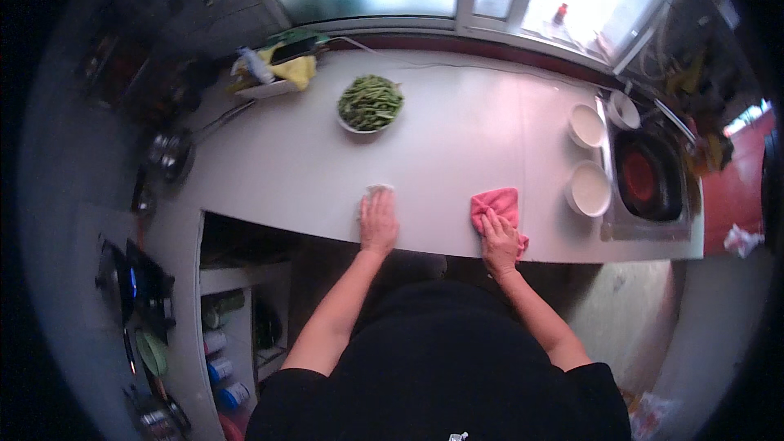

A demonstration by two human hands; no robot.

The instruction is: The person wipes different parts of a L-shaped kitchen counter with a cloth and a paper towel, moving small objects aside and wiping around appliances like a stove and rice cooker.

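On the white countertop [429, 153], my right hand [499, 236] presses on a folded pink cloth [503, 201] near the front edge. Left of it, my left hand [378, 220] lies palm down over a small white object [378, 187], mostly hidden beneath the fingers; what it is, and whether the fingers grip it, cannot be told. Farther back stands a white bowl heaped with cut green vegetables [370, 103], apart from both hands.
Two white bowls [588, 188] [587, 126] stand left of the sink [649, 174], with another white bowl [623, 110] at its rear corner. A basket with a yellow cloth [299, 71] is back left. Open shelves [226, 278] lie below the counter.
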